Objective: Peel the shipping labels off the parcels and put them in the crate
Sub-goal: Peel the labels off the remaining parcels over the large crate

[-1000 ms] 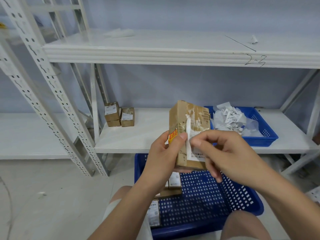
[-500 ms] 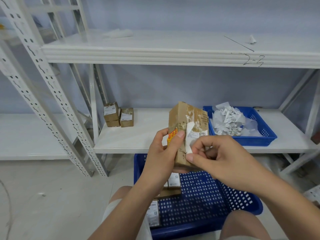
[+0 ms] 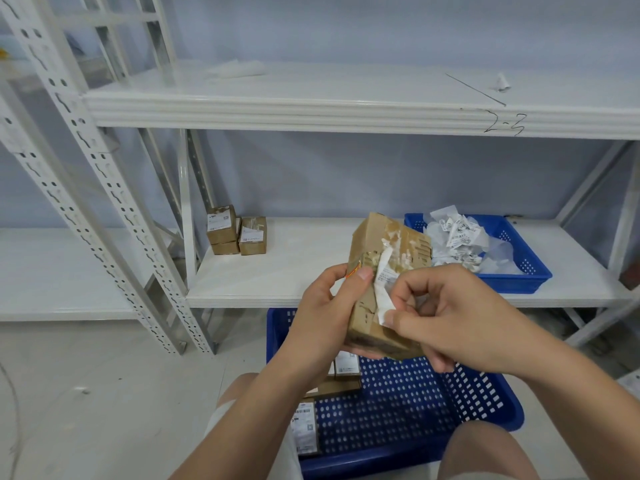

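While the left hand (image 3: 325, 306) holds a brown box (image 3: 391, 237) up in front of the shelf (image 3: 277, 271), the right hand (image 3: 446, 317) pinches a white label (image 3: 382, 282) on the front of the box. The left hand's fingers are curled round the side and back of the box. Its thumb presses flat on the front, right by a bit of orange sticker (image 3: 351, 271). The box stands tall and leans a little to the left.

The right hand is mostly closed. Its thumb and first finger squeeze the bottom end of the label, and the other fingers are tucked in under them. The label is a thin strip that hangs loose down the box. Its top end is stuck to the box, where the tape looks torn and messy.

Behind the hands, on the right of the shelf, sits a small blue crate (image 3: 530, 275). A heap of crumpled old labels (image 3: 457, 237) lies in it, touching its left and back walls.

On the left end of the same shelf are three small boxes (image 3: 252, 237). Two are stacked, and one stands just beside them.

Down low, between the person's knees, is a big blue crate (image 3: 415, 410) with holes in it. More boxes with labels (image 3: 304, 431) lie at its left side, partly hidden by the left arm.

The top shelf (image 3: 311, 112) has "2-3" written on its front edge.
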